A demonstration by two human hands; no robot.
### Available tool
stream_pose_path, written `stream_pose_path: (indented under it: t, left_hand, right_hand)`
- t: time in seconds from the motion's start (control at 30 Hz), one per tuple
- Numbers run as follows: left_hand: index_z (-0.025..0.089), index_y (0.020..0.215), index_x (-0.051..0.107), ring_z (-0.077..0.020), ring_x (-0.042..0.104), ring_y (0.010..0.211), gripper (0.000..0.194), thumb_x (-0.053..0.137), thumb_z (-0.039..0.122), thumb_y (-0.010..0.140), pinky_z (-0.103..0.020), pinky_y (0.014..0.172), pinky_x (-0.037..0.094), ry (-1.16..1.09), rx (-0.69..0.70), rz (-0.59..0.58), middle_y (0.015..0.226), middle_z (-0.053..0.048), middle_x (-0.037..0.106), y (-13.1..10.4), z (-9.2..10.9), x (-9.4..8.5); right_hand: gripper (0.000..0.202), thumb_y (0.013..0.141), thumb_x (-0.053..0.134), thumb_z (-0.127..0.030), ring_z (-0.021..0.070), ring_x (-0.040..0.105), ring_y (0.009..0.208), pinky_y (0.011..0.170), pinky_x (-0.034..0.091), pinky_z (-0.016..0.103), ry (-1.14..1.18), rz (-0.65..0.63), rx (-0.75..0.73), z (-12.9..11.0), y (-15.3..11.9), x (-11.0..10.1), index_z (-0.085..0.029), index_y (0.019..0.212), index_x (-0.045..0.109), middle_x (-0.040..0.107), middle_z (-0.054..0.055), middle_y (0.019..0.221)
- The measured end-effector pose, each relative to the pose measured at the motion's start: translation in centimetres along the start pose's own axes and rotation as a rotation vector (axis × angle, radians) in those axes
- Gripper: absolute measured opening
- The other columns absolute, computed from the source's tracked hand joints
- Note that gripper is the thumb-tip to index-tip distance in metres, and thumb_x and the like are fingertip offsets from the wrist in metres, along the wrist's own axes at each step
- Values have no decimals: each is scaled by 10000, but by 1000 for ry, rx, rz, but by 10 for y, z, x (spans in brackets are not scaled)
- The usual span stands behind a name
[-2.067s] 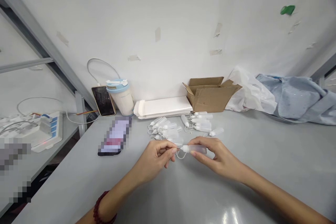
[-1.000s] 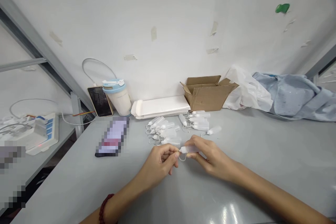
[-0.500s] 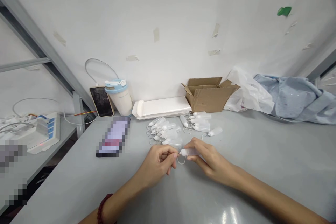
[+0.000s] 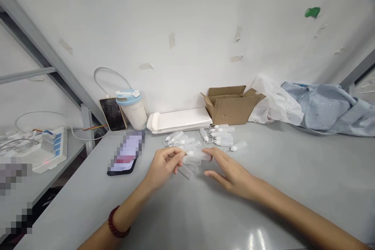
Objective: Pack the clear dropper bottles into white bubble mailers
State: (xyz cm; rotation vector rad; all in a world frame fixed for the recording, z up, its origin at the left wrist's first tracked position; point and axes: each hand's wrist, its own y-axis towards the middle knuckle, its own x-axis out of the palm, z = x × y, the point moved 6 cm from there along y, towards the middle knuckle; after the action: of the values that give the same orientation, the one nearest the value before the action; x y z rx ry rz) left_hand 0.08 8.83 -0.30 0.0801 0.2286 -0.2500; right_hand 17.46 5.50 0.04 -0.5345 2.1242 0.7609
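Observation:
My left hand (image 4: 166,164) is closed in a pinch at the tip end of a small translucent plastic dropper bottle (image 4: 202,156), whose body points right. My right hand (image 4: 230,172) is at the bottle's far end, thumb and fingers apart; its index fingertip is beside or touching the base. Just behind and under my left hand lie several more dropper bottles (image 4: 185,172), partly hidden by the fingers. Farther back are two loose groups of the same bottles (image 4: 224,139) with white caps and thin cords. A single bottle (image 4: 239,146) lies to their right.
Behind the bottles stand a stack of flat white boxes (image 4: 181,119) and an open cardboard box (image 4: 234,108). A cup with a blue lid (image 4: 133,111), an upright phone (image 4: 113,114) and a flat phone (image 4: 127,154) are left. A white plastic bag (image 4: 275,103) and blue cloth (image 4: 325,109) lie right.
My left hand has moved left and slightly up with the bottle. My right hand has loosened its grip on the bottle, its fingers now spread. Bottles beneath my left hand have come into view.

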Motion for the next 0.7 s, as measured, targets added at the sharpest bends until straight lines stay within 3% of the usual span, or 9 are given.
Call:
stream_pose_path:
  t: [0.13,0.2,0.43,0.57,0.7]
  left_hand:
    - [135,702,616,-54,387,417,214,589,341,753,-189,440,325,-28,11,311,526,49,481,10,-10,-37]
    - [140,688,608,-56,380,415,236,592,368,746,-190,437,317,-7,-14,376,524,53,472,12,-16,-45]
    - [153,491,514,-79,357,364,384,552,431,753,-198,417,288,79,-95,348,354,57,391,16,-26,-42]
    - [147,561,550,-77,363,362,343,537,428,756,-196,410,281,80,-105,373,397,54,439,16,-25,-45]
    - [139,605,572,-75,376,373,322,538,425,750,-201,416,304,71,-109,371,452,47,469,14,-21,-44]
  right_hand:
    - [383,906,434,-249,277,479,1086,855,449,454,-232,99,5,16,4,-13,-177,1270,338,491,170,1173]
    - [346,907,421,-234,285,487,1068,832,452,451,-326,115,28,25,6,-17,-162,1243,381,508,176,1161]
    - [321,923,400,-237,277,415,1201,852,412,435,-510,54,-12,40,9,-5,-172,1236,434,527,146,1235]
    - [334,916,435,-296,322,374,1218,864,378,486,-608,17,1,41,10,6,-166,1222,466,532,159,1210]
    - [244,905,460,-319,324,408,1151,867,363,489,-644,4,-6,39,12,8,-186,1077,572,554,154,1121]
